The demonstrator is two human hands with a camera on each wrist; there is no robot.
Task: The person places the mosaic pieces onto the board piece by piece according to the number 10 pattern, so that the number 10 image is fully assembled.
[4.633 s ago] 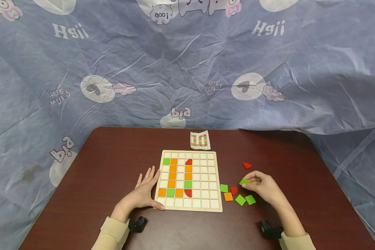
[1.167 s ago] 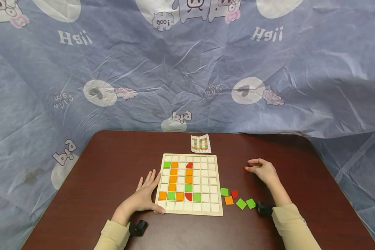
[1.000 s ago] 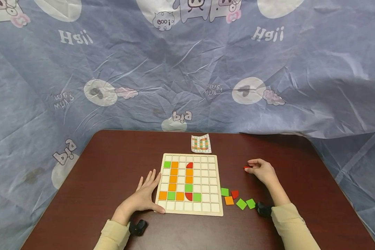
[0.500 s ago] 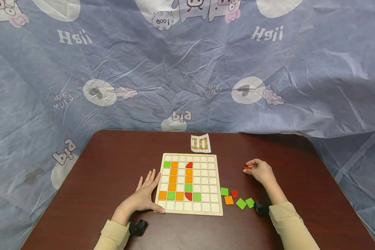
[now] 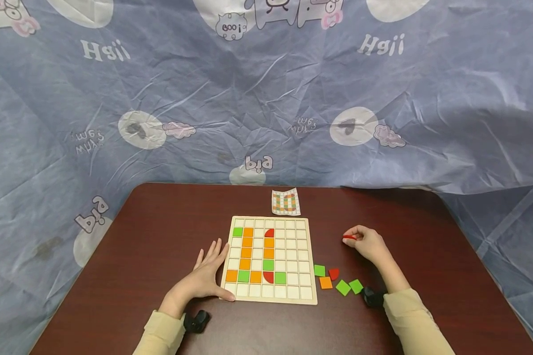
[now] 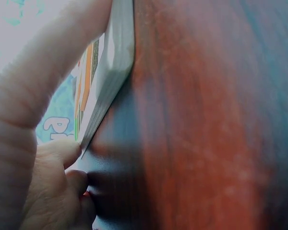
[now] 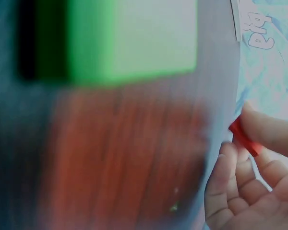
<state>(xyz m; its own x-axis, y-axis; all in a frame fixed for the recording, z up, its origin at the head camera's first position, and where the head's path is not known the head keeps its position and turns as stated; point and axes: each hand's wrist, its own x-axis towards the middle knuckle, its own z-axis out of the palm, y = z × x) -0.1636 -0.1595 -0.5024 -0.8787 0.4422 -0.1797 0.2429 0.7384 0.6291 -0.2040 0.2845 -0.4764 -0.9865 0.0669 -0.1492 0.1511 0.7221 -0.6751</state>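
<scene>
A pale wooden grid board [image 5: 293,250] lies flat on the table, with orange and green square tiles and two red quarter-round tiles set in its cells. At its left edge and near left corner rests my left hand [image 5: 203,277], fingers spread and thumb on the corner; the left wrist view shows thumb and fingertips along the board's side. To the right of the board, my right hand [image 5: 370,245] pinches a red quarter-round tile [image 7: 245,137] between thumb and fingers, held edge-on. In the head view that tile shows only as a thin red strip.
Beside the board's right edge lie loose tiles: three green squares, one of them here [image 5: 343,287], an orange square [image 5: 325,282] and a red quarter-round piece [image 5: 334,273]. Behind the board is a small printed pattern card [image 5: 286,202]. A printed cloth [image 5: 231,88] hangs behind the table.
A green tile formerly in my right hand now sits in the board's second row from the front. The right hand has since picked up the farther red tile and shifted slightly left. Left hand unmoved.
</scene>
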